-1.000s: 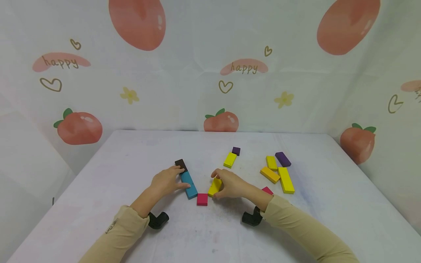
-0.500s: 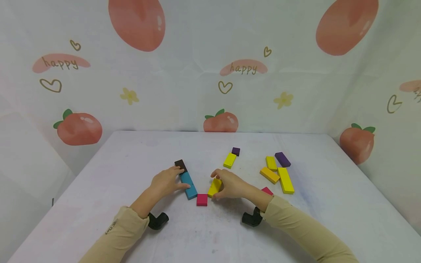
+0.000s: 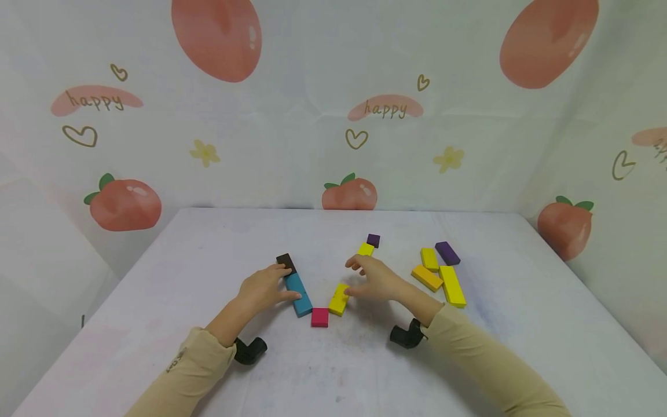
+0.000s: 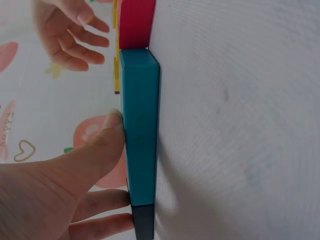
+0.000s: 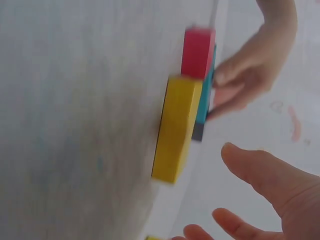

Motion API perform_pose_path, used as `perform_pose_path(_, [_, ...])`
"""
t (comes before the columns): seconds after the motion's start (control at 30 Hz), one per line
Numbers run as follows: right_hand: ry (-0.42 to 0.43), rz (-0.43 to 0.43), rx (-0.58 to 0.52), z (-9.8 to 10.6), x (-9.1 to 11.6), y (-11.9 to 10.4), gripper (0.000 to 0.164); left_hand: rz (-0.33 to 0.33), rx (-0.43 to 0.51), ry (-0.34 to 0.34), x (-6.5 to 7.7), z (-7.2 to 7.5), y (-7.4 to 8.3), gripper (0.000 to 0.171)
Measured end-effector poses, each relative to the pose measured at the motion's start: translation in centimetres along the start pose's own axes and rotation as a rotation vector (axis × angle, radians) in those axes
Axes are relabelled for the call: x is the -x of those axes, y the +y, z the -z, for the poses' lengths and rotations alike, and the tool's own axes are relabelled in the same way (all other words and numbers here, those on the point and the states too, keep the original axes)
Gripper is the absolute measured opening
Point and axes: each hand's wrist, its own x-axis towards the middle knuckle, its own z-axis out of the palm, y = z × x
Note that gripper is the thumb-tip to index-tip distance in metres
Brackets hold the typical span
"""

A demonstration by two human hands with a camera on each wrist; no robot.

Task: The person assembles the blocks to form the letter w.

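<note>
My left hand (image 3: 260,288) rests its thumb on a blue block (image 3: 299,296), its fingertips near the black block (image 3: 286,263) at the blue one's far end. In the left wrist view, thumb and fingers (image 4: 102,200) lie along the top edge of these blocks. A red square block (image 3: 320,317) meets the blue block's near corner. On its other side a yellow block (image 3: 339,300) slants away. My right hand (image 3: 376,281) hovers just right of that yellow block, fingers loosely bent and holding nothing; the right wrist view shows a gap between the thumb and the block.
Beyond the right hand, a yellow block (image 3: 366,249), partly covered by it, touches a small purple block (image 3: 373,240). Farther right lie a short yellow block (image 3: 429,259), an orange block (image 3: 427,278), a long yellow block (image 3: 452,286) and a purple block (image 3: 447,253).
My right hand has let go of the near yellow block and moved right and away from me. Its forearm now hides the red block seen at the right before. My left hand stays put.
</note>
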Motion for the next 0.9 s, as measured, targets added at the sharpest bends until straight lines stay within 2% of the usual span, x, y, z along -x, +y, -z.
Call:
perform_pose_path(0.27, [0.086,-0.066,0.016,1.3,-1.2,2.1,0.048,0.001,-0.01,0.001,0.1,0.0,0.0,0.067])
perform_pose_path(0.4, [0.112,-0.128,0.009,1.7,-1.9,2.7,0.05,-0.005,-0.01,0.007,0.1,0.0,-0.1,0.067])
perform_pose_path(0.9, [0.141,-0.235,-0.006,2.3,-3.6,4.5,0.058,-0.006,-0.006,0.005,0.1,0.2,0.1,0.066])
